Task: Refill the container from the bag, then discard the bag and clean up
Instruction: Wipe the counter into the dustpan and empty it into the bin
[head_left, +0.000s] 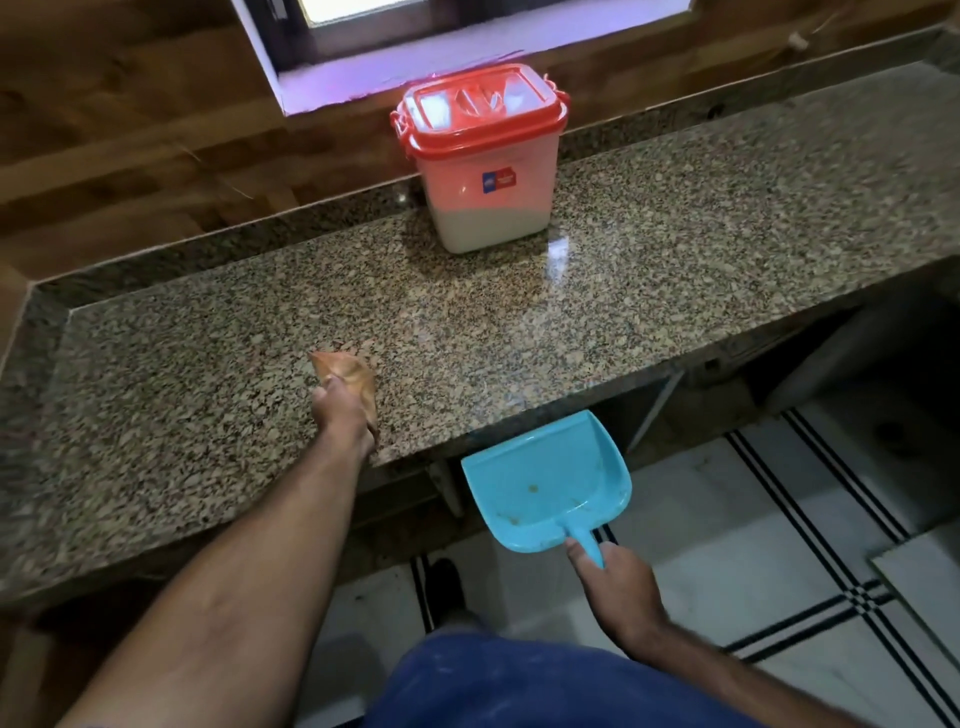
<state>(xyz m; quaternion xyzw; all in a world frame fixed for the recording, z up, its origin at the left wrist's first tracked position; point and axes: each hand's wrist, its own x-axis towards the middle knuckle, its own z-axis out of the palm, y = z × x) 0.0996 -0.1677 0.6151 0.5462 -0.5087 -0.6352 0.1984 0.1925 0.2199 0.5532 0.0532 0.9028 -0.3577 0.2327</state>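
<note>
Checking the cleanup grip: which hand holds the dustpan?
The right hand grips the blue dustpan by its handle; the left hand presses a cloth instead.

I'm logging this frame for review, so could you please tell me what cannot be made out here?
Head view:
- Fingers of the left hand: hidden by its own back and the cloth.
- Sticker on the container: print too small.
- Dustpan handle end: covered by the right hand.
- Countertop crumbs: lost in speckle.

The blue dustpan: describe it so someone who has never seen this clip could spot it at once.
Find the speckled granite counter across the frame and follow its near edge to the middle. Just below that edge, over the white tiled floor, the right hand holds the dustpan by its handle. It is the only bright blue thing, with a few crumbs inside.
</note>
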